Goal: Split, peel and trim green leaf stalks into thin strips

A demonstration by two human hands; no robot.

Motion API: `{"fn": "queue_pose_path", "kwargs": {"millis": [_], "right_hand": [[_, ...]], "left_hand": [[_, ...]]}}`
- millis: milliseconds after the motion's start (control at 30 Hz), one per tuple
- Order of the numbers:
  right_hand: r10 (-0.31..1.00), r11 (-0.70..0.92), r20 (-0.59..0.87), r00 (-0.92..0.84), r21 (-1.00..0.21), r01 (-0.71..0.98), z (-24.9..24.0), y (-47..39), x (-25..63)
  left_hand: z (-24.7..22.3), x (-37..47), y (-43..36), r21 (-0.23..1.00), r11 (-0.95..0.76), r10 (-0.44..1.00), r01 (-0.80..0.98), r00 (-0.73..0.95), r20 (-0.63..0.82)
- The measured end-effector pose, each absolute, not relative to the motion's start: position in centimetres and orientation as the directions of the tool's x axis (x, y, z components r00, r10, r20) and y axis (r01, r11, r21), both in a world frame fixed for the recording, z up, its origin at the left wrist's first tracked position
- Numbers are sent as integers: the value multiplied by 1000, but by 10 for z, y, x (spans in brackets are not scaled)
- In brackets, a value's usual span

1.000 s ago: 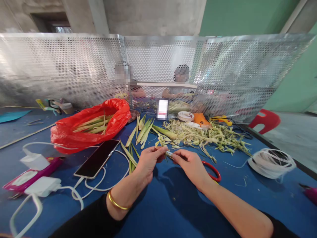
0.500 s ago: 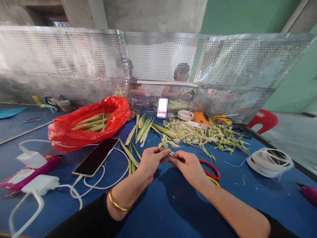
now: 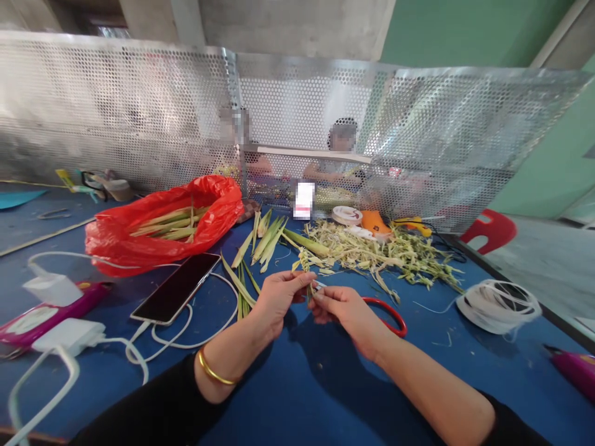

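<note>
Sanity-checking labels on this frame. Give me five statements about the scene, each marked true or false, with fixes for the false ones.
1. The left hand grips a small plant piece. True.
2. The gold bracelet is on the right arm. False: it is on the left one.
3. The red bag is tied shut. False: it is open, with long leaves showing inside.
4. A white cable is plugged into the phone with the dark screen. True.
5. The coil of white cord lies to the left of both hands. False: it lies to the right of them.
</note>
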State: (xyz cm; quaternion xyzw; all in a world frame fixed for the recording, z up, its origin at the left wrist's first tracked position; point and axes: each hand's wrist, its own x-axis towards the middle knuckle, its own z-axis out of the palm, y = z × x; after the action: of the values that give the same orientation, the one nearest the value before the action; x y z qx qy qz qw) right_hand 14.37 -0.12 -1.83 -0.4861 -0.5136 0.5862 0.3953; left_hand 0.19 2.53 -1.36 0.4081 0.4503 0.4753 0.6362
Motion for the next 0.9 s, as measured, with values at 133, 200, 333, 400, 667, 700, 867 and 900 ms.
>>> {"fn": "queue_pose_path", "kwargs": {"millis": [133,200,333,400,667,700,867,900], "right_hand": [[988,138,100,-120,-920,367,-18,-3,144],[968,251,222,-117,-829,499,-17,-5,144],[946,305,303,-111,-728,614,-17,-9,145],[949,295,301,-97,-735,611,-17,-8,146],[963,246,266,-50,-784,570,-19,-4,148],[963,249,261,-63,-781,572,-19,-4,147],[971,237,205,-121,-773,588,-23,-6,146],[973,228,198,-116,-779,583,-23,-6,146]], "left_hand": [[-12,4,24,979,123,992,-161,57,-115],[-12,4,23,982,113,993,-152,46,-107],[-14,5,22,984,112,993,-140,56,-105],[-16,5,22,985,117,992,-127,67,-109],[-20,5,25,961,193,980,-197,81,-180],[-20,5,25,960,190,981,-205,75,-178],[-18,7,22,964,163,986,-211,73,-151],[-18,8,21,966,150,988,-209,73,-137]]}}
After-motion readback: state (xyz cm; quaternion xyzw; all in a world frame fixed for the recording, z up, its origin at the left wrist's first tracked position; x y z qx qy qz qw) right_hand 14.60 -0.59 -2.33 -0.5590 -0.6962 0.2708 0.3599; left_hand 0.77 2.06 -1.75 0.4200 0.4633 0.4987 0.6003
